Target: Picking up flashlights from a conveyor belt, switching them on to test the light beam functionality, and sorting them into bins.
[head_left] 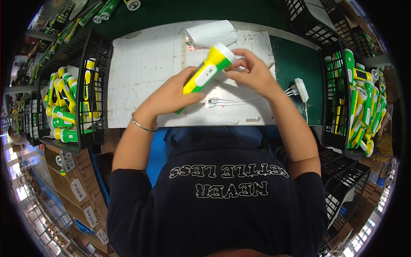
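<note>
My left hand (177, 91) is wrapped round the handle of a yellow and green flashlight (208, 72), which tilts up to the right over the table. The flashlight has a white switch panel on its side and a white rim at its wide head. At that head my right hand (253, 73) has its fingers curled, with fingertips against the rim and the side below it. Several white charging cables (233, 101) with exposed plugs lie on the white board (143, 73) beneath the hands. They run towards a white power strip (301, 90) on the right.
A curled white sheet (212, 33) lies at the board's far edge. A black crate (92, 124) of flashlights stands at the left, another black crate (329, 85) of them at the right. More flashlights (107, 9) lie at the far left. Cardboard boxes (79, 184) stand below left.
</note>
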`<state>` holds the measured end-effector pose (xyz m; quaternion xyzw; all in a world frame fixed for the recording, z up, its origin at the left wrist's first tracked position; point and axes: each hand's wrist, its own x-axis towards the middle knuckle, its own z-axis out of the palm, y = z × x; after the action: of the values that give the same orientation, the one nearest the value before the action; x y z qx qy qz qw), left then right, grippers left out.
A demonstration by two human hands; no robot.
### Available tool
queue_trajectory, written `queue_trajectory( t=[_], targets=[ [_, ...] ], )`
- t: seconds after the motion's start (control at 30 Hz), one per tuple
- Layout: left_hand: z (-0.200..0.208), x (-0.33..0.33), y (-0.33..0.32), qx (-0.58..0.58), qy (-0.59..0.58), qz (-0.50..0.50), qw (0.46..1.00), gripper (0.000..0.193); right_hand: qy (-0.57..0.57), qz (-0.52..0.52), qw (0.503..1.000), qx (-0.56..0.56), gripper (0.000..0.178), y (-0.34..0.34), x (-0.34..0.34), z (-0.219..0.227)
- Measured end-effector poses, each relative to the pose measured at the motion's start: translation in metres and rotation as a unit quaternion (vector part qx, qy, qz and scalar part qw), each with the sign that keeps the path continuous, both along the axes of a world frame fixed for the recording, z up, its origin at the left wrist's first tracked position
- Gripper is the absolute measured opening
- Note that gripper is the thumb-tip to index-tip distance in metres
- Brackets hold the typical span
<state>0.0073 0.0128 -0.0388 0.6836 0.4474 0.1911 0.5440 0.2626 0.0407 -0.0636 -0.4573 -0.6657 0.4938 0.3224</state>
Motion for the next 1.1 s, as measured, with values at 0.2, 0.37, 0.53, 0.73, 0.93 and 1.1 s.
queue_trajectory(
  t=[0.2,0.37,0.53,0.73,0.93,1.1],
  targets=[
    [-0.043,0.014,0.003,0.037,-0.014,0.132,0.99,0.062,-0.286,-0.067,0.936,0.193,0.023,-0.009,-0.028,-0.035],
    [-0.041,0.025,0.001,0.09,0.036,0.157,0.983,0.063,-0.025,-0.047,0.998,0.013,0.024,-0.003,-0.009,-0.012],
    [-0.031,0.042,0.002,0.088,0.006,0.125,0.988,0.061,-0.009,-0.05,0.998,-0.028,0.028,-0.004,0.003,0.005],
    [-0.028,0.055,-0.001,0.264,0.132,0.171,0.94,0.063,0.016,-0.083,0.995,-0.054,0.025,-0.007,0.004,0.005],
    [-0.028,0.058,-0.003,0.297,0.173,0.166,0.924,0.062,0.058,-0.098,0.99,-0.078,0.024,-0.008,-0.001,0.0],
    [-0.016,0.024,0.017,0.298,0.169,0.256,0.904,0.06,-0.014,-0.052,0.999,-0.007,0.022,-0.021,0.006,0.001]
  ],
)
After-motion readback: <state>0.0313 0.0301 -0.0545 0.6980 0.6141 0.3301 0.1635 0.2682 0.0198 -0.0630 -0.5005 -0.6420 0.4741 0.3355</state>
